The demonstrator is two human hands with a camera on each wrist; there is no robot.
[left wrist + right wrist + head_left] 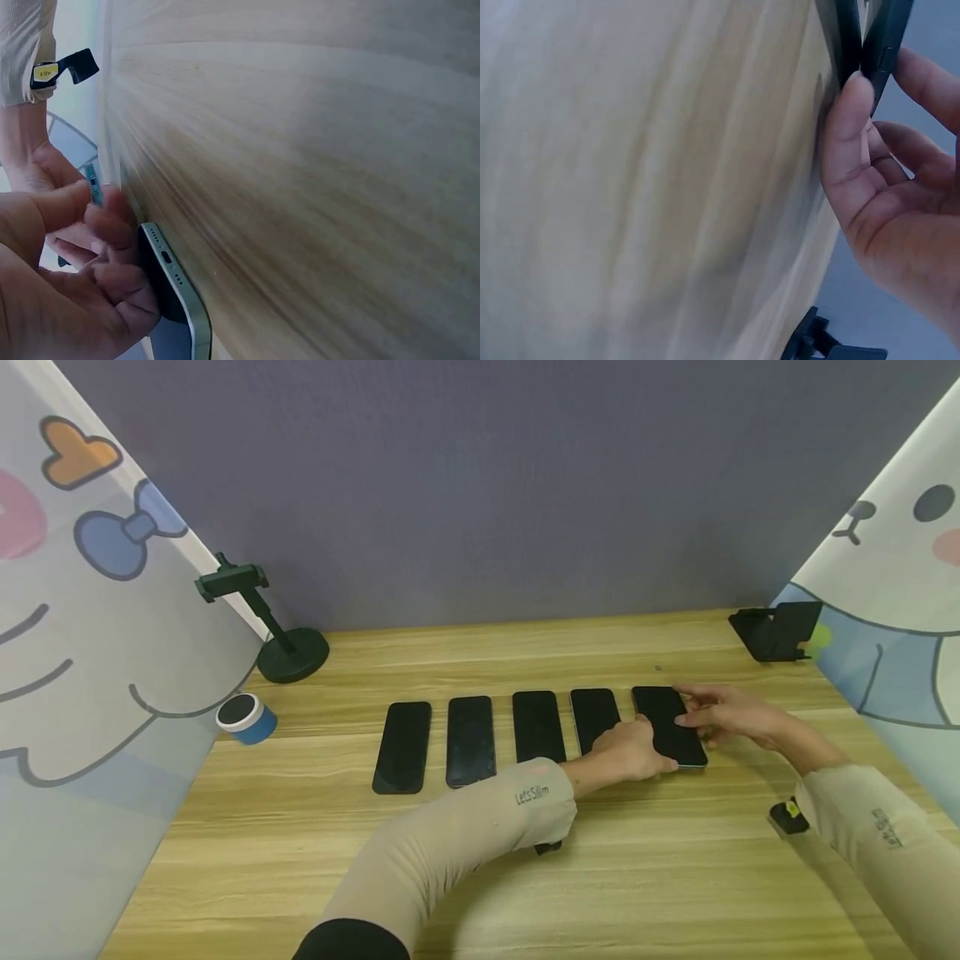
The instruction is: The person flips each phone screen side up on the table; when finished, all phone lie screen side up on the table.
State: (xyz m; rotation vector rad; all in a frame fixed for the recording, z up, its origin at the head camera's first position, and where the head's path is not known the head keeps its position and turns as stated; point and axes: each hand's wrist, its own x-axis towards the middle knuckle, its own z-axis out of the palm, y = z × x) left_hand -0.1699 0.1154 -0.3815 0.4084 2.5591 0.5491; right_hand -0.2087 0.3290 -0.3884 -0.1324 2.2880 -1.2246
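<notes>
Several dark smartphones lie in a row across the wooden table. My left hand [630, 752] reaches over the fourth phone [594, 714] and pinches the near end of the rightmost phone [667, 722]. In the left wrist view, that phone's teal end [94, 185] shows between thumb and finger, with the silver-edged fourth phone [176, 274] beside the hand. At the rightmost phone's right edge, my right hand [731, 714] grips it, thumb on the screen side. The right wrist view shows the thumb and fingers on its dark side [885, 60]. Whether it touches the table, I cannot tell.
To the left lie the first phone [402, 747], second phone [471, 739] and third phone [538, 722]. A dark green phone stand [292, 653] and a blue-and-white jar [247, 718] stand at the far left. A black stand [787, 628] is at the back right.
</notes>
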